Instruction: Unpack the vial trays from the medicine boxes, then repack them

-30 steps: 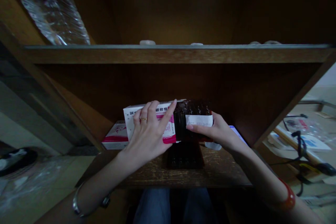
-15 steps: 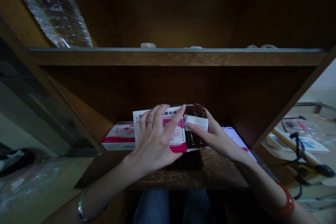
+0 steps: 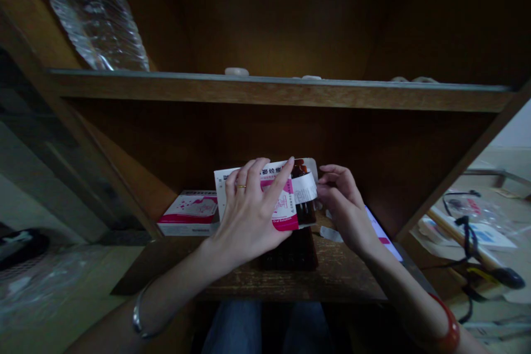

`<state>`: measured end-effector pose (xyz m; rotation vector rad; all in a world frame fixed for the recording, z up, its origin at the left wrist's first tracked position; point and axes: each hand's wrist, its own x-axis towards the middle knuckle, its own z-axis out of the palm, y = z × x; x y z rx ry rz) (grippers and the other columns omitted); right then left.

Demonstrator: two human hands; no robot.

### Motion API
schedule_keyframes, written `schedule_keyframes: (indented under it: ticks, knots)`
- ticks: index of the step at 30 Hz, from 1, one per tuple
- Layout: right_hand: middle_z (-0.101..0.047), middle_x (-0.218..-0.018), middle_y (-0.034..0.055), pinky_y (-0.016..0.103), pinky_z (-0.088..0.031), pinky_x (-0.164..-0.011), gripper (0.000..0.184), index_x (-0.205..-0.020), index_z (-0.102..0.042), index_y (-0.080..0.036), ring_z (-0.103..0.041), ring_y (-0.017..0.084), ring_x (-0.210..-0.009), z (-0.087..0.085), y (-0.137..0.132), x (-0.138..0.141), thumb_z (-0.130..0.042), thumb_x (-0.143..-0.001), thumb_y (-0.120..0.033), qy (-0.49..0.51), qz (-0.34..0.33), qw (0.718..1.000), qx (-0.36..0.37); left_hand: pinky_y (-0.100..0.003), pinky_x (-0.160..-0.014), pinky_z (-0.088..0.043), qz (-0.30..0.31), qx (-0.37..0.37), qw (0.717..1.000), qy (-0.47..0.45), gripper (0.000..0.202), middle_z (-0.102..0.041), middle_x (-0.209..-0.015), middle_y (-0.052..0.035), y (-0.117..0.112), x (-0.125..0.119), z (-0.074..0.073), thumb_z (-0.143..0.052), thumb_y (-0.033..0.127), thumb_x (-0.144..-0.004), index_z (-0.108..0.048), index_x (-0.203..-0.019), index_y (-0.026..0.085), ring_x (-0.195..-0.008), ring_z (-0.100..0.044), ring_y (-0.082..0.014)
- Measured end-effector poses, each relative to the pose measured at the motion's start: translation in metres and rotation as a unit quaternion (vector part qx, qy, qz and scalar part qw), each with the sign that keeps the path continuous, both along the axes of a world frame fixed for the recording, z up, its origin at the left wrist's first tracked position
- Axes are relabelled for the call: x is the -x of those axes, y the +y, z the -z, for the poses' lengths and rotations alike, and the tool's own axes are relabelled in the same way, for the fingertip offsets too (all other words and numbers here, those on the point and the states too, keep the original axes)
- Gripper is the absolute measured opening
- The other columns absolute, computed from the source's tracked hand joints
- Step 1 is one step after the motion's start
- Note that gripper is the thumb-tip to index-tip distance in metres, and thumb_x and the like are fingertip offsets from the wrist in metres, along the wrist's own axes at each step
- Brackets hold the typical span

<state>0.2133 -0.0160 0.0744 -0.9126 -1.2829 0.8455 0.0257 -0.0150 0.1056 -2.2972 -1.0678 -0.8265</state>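
Wooden shelf (image 3: 352,282), pink-white carton (image 3: 287,211) (vials (image 3: 305,213) showing)

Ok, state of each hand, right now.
Left hand: holding the white-and-pink oral solution carton, fingers spread across its front.
Right hand: half curled, holding nothing, beside the carton.

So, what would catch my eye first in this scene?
The pink-and-white medicine box stands out at the centre, gripped by the left hand above a dark wooden shelf. The right hand is just beside it, with a red-orange bangle at lower right.
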Motion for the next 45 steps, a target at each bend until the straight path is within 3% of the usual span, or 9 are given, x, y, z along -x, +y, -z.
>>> schedule_keyframes:
  ticks: [4, 11, 18, 27, 31, 35, 39, 42, 45]
  knots:
    - [-0.058, -0.087, 0.0006, 0.026, -0.047, -0.07, 0.012, -0.09, -0.058, -0.023, -0.055, 0.015, -0.078, -0.01, -0.006, 0.006, -0.061, -0.085, -0.033, -0.004, -0.025, 1.0, -0.005, -0.052, -0.104, -0.03, -0.002, -0.005, 1.0, -0.002, 0.087, -0.041, -0.136, -0.021, 0.0, 0.002, 0.0, -0.068, 0.045, -0.073, -0.033, -0.149, 0.02, -0.128, -0.041, -0.039]
    - [-0.068, -0.099, 0.0036, 0.029, -0.049, -0.08, 0.017, -0.099, -0.065, -0.021, -0.062, 0.018, -0.09, -0.011, -0.014, 0.008, -0.058, -0.09, -0.034, -0.079, -0.077, 0.994, 0.0, -0.054, -0.101, -0.033, 0.031, 0.015, 0.999, -0.004, 0.089, -0.036, -0.134, -0.0212, -0.003, 0.0, 0.004, -0.069, 0.046, -0.072, -0.033, -0.149, 0.021, -0.126, -0.039, -0.0408]
    - [-0.068, -0.114, 0.0036, 0.029, -0.05, -0.089, 0.026, -0.114, -0.065, -0.025, -0.062, 0.019, -0.105, -0.015, -0.021, 0.006, -0.06, -0.092, -0.037, -0.105, -0.058, 0.993, -0.014, -0.055, -0.099, -0.034, 0.025, 0.04, 0.998, -0.028, 0.095, -0.033, -0.132, -0.0197, 0.001, 0.004, 0.005, -0.07, 0.05, -0.069, -0.029, -0.15, 0.022, -0.124, -0.039, -0.0404]
    - [-0.075, -0.089, 0.0056, 0.035, -0.057, -0.076, 0.022, -0.086, -0.072, -0.021, -0.07, 0.022, -0.082, -0.011, -0.02, 0.019, -0.08, -0.073, -0.036, 0.01, -0.023, 0.999, 0.027, -0.054, -0.1, -0.035, 0.015, 0.029, 0.999, -0.022, 0.094, -0.032, -0.132, -0.0188, -0.001, 0.006, 0.006, -0.069, 0.047, -0.071, -0.027, -0.151, 0.023, -0.126, -0.037, -0.0396]
    - [-0.076, -0.09, 0.0058, 0.036, -0.056, -0.079, 0.019, -0.086, -0.076, -0.021, -0.07, 0.022, -0.084, -0.009, -0.021, 0.02, -0.079, -0.073, -0.034, 0.007, -0.029, 0.999, 0.032, -0.054, -0.1, -0.035, 0.024, 0.022, 0.999, -0.012, 0.091, -0.033, -0.132, -0.0187, -0.003, 0.004, 0.008, -0.068, 0.046, -0.073, -0.027, -0.151, 0.023, -0.126, -0.037, -0.0391]
    - [-0.068, -0.082, 0.0025, 0.029, -0.052, -0.064, 0.027, -0.094, -0.076, -0.022, -0.061, 0.016, -0.07, -0.006, -0.017, 0.015, -0.08, -0.068, -0.028, -0.035, -0.004, 0.999, 0.004, -0.053, -0.1, -0.035, 0.044, 0.009, 0.999, -0.003, 0.087, -0.032, -0.132, -0.0192, -0.004, 0.002, 0.009, -0.067, 0.046, -0.074, -0.031, -0.149, 0.021, -0.125, -0.037, -0.0387]
    - [-0.058, -0.073, -0.0026, 0.024, -0.046, -0.058, 0.031, -0.103, -0.073, -0.022, -0.054, 0.011, -0.064, -0.013, -0.014, 0.005, -0.077, -0.073, -0.027, -0.048, -0.093, 0.994, 0.02, -0.053, -0.1, -0.035, 0.067, 0.011, 0.998, 0.007, 0.086, -0.031, -0.13, -0.0199, -0.004, 0.001, 0.008, -0.067, 0.046, -0.073, -0.033, -0.148, 0.017, -0.124, -0.038, -0.0391]
    - [-0.062, -0.076, -0.0017, 0.025, -0.049, -0.061, 0.03, -0.106, -0.069, -0.021, -0.058, 0.012, -0.065, -0.022, -0.015, -0.004, -0.073, -0.079, -0.031, -0.045, -0.181, 0.98, 0.069, -0.054, -0.1, -0.036, 0.07, 0.013, 0.997, 0.006, 0.088, -0.031, -0.13, -0.0201, -0.004, 0.002, 0.006, -0.067, 0.046, -0.073, -0.031, -0.149, 0.017, -0.124, -0.038, -0.0398]
    - [-0.066, -0.076, -0.0015, 0.025, -0.05, -0.062, 0.029, -0.104, -0.066, -0.021, -0.061, 0.012, -0.064, -0.024, -0.015, -0.006, -0.074, -0.08, -0.033, -0.034, -0.203, 0.974, 0.094, -0.055, -0.099, -0.036, 0.069, 0.019, 0.997, 0.011, 0.09, -0.031, -0.131, -0.0201, -0.005, 0.002, 0.005, -0.068, 0.047, -0.073, -0.029, -0.15, 0.019, -0.124, -0.038, -0.0399]
